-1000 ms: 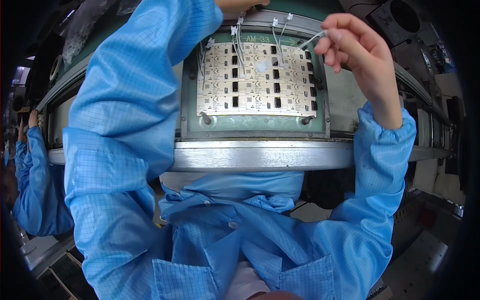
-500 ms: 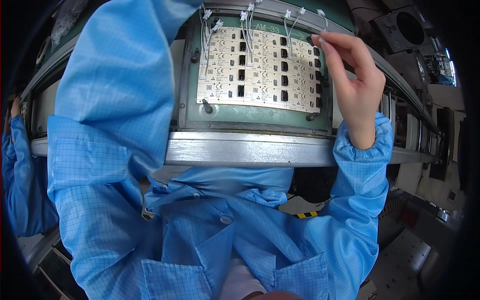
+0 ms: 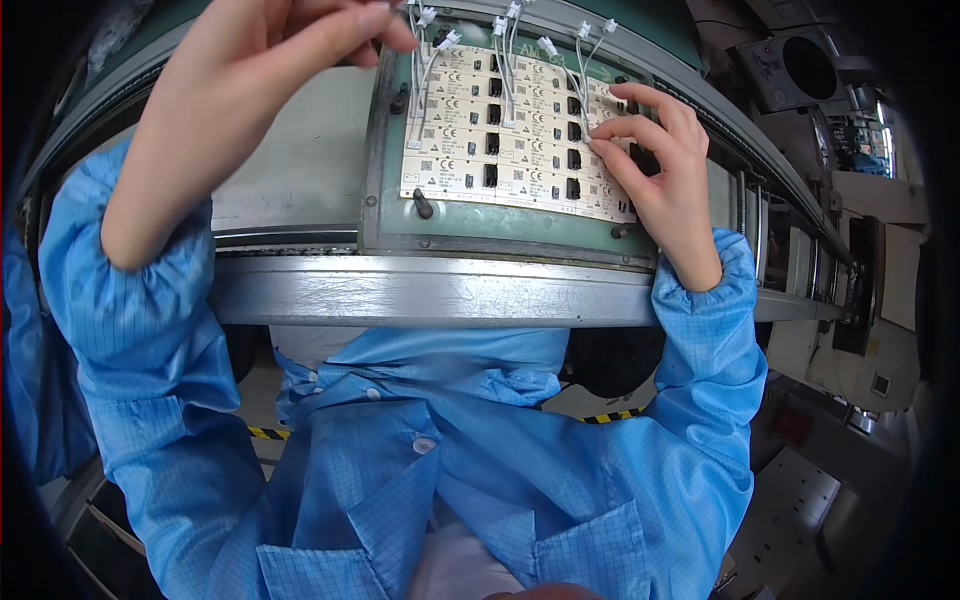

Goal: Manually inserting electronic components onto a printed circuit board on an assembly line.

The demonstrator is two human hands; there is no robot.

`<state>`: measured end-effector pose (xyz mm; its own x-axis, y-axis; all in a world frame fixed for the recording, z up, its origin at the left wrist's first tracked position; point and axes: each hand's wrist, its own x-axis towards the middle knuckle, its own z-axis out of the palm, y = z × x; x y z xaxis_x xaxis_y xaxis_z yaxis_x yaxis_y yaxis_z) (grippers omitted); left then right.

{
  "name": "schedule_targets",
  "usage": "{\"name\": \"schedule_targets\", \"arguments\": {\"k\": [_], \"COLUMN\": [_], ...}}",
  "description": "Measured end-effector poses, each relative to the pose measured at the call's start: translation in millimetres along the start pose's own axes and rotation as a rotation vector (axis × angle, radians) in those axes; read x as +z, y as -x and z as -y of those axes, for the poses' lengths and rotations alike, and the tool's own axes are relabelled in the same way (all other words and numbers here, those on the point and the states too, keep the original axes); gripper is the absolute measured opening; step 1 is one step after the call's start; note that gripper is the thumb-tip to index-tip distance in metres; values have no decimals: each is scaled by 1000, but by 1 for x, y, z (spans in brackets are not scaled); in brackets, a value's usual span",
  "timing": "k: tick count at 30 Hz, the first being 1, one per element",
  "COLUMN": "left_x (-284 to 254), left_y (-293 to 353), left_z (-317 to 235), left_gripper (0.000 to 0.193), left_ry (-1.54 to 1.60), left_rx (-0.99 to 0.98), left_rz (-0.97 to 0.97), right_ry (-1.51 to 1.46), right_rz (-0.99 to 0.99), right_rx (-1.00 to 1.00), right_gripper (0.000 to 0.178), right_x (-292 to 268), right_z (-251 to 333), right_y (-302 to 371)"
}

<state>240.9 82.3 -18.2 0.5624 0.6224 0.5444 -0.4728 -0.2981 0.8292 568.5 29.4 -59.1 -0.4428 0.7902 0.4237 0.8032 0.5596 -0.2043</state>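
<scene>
My right hand [image 3: 665, 150] is over the right part of a panel of white circuit boards [image 3: 455, 172]. Its thumb and forefinger pinch the lower end of a white wire lead [image 3: 582, 85] at the board's surface, and the other fingers curl loosely. At the upper left, my left hand [image 3: 270, 65] is raised left of the panel, thumb against bent fingers; the top edge cuts it off, and what it holds, if anything, cannot be made out. More two-wire leads with white plugs [image 3: 500, 28] stand on the boards, their free ends lying over the panel's far edge.
The panel sits in a green fixture plate [image 3: 480, 225] with black clamp knobs [image 3: 423, 206]. A metal rail [image 3: 450, 290] runs along the near side. Left of the fixture lies a pale flat surface [image 3: 300, 180]. A machine with a round dark opening [image 3: 815, 60] stands at the far right.
My left arm has drawn back from beyond the top edge, bringing the hand into view. My right hand has moved down and left onto the boards, with a lead now at its fingertips.
</scene>
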Motion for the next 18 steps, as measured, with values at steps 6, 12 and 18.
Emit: {"name": "schedule_targets", "arguments": {"k": [6,12,18], "left_x": [20,18,32], "left_y": [45,58,60], "left_z": [-37,-31,-36], "left_gripper": [11,13,10], "left_ry": [-645,-931,-1299], "left_rx": [-405,-277,-177], "left_rz": [-347,-164,-78], "right_ry": [10,70,181], "right_rz": [-6,-29,77], "right_rx": [-31,-80,-168], "right_gripper": [9,10,12], "right_x": [-1,0,-12], "right_z": [5,6,18], "right_y": [-6,-6,0]}}
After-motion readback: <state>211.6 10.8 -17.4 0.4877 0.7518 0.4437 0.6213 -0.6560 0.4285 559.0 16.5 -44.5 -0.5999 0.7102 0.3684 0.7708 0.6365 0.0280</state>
